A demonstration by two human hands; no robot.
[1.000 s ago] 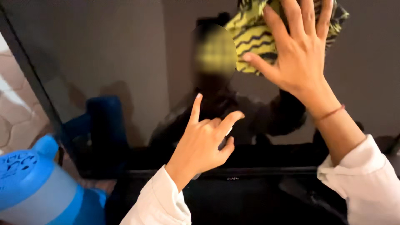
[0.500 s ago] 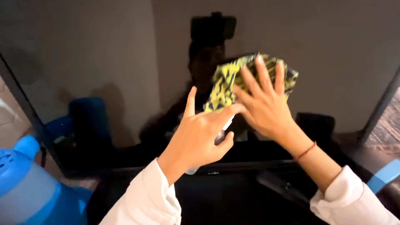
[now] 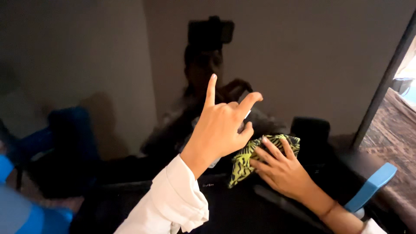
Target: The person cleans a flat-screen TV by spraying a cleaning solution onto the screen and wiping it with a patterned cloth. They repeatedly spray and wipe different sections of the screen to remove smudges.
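Green-and-black patterned cloth point(image 3: 247, 158) was pressed flat against the dark screen's point(image 3: 303, 65) lower edge under the spread right hand point(image 3: 281, 171), while the left hand point(image 3: 221, 128), holding nothing visible, was raised just above-left, fingers half-curled.

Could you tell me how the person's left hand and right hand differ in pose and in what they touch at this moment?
The left hand is raised in front of the dark screen, index finger and thumb stretched out; the right hand sits lower, fingers spread flat. The right hand presses a green patterned cloth against the screen's lower part; the left hand seems to grip a small pale object, mostly hidden. Both come out of white sleeves.
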